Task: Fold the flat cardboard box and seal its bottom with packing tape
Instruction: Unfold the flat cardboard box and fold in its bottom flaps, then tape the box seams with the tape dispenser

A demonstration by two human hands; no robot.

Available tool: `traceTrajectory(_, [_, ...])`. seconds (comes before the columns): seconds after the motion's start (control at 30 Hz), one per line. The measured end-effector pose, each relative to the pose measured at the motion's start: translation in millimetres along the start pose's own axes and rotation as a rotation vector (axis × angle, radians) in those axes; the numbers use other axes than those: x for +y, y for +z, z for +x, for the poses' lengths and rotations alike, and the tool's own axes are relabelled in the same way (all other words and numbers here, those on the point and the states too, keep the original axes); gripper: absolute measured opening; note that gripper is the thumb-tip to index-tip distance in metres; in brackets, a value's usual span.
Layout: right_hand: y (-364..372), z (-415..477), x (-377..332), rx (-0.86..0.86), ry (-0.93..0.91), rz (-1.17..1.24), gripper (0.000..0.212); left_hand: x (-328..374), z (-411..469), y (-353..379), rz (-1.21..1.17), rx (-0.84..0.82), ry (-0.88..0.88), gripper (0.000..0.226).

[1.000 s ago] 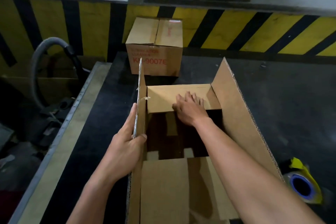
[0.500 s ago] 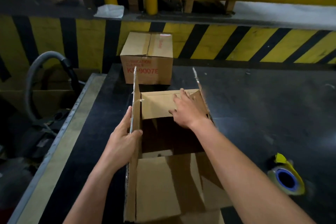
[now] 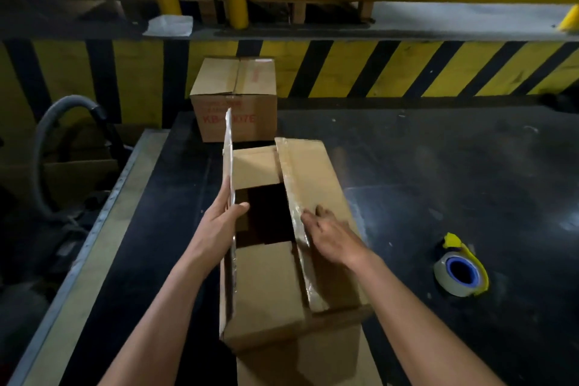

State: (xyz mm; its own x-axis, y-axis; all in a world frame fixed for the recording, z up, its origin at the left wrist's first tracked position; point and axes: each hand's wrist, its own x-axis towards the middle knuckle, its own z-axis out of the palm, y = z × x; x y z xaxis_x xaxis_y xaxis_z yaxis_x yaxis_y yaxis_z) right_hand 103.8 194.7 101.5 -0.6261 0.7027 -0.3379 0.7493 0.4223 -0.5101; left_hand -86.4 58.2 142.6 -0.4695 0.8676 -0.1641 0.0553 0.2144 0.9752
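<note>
Near side of the cardboard box (image 3: 266, 288) cut off by the bottom edge; interior too dark to read. Red print on the closed carton (image 3: 219, 78) behind the box partly covered by the box's upright flap (image 3: 229, 160), remainder blurred. Grey hose (image 3: 47, 135) left of the box: lower end lost in dark clutter.

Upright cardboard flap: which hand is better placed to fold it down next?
Left. The left hand has its grip on the upright flap, while the right hand presses the folded flap flat and seems occupied.
</note>
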Motion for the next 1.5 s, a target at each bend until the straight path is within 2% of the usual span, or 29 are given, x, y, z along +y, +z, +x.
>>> traceTrajectory(0.07, [15,-5,6,0.005,-0.038,-0.131,0.053,-1,0,10,0.068,-0.005,0.022,0.063])
traceTrajectory(0.17, [22,-14,14,0.13,-0.071,-0.063,0.051,-11,3,27,0.251,-0.013,0.013,0.055])
traceTrajectory(0.27, [28,-24,24,0.241,0.003,0.051,0.05,-28,15,40,0.624,-0.075,0.01,0.052])
traceTrajectory(0.33, [34,-32,25,0.289,0.051,0.085,0.051,-43,26,43,0.912,-0.123,-0.016,0.058])
traceTrajectory(0.4, [39,-41,17,0.307,0.107,0.115,0.052,-49,34,45,1.034,-0.133,-0.044,0.06])
traceTrajectory(0.5, [53,-55,-10,0.146,0.278,0.1,0.084,-46,52,43,1.089,-0.096,0.082,0.055])
traceTrajectory(0.57, [73,-62,-23,0.053,0.307,-0.005,0.103,-48,78,34,1.125,-0.097,0.093,0.063])
traceTrajectory(0.7, [98,-68,-22,0.107,0.304,-0.125,0.11,-50,144,22,1.26,-0.152,0.017,0.073])
traceTrajectory(0.83, [98,-78,-16,0.143,0.373,-0.097,0.117,-40,205,20,1.317,-0.155,0.003,0.086])
traceTrajectory(0.93, [91,-86,-13,0.121,0.562,-0.044,0.131,-30,232,16,1.331,-0.142,0.063,0.109])
traceTrajectory(1.07, [80,-85,-7,0.105,0.786,0.268,0.153,-25,252,3,1.273,-0.198,-0.091,0.132])
traceTrajectory(1.23, [84,-85,-1,0.345,0.665,0.684,0.167,-19,245,-4,1.294,-0.162,-0.131,0.13])
traceTrajectory(1.3, [82,-86,7,0.447,0.606,0.702,0.161,-19,237,-21,1.26,-0.097,-0.165,0.136])
traceTrajectory(1.4, [77,-83,25,0.574,0.506,0.644,0.135,-24,218,-50,1.124,0.036,-0.265,0.143])
traceTrajectory(1.5, [78,-72,37,0.602,0.436,0.637,0.113,-34,187,-76,1.019,0.11,-0.412,0.139])
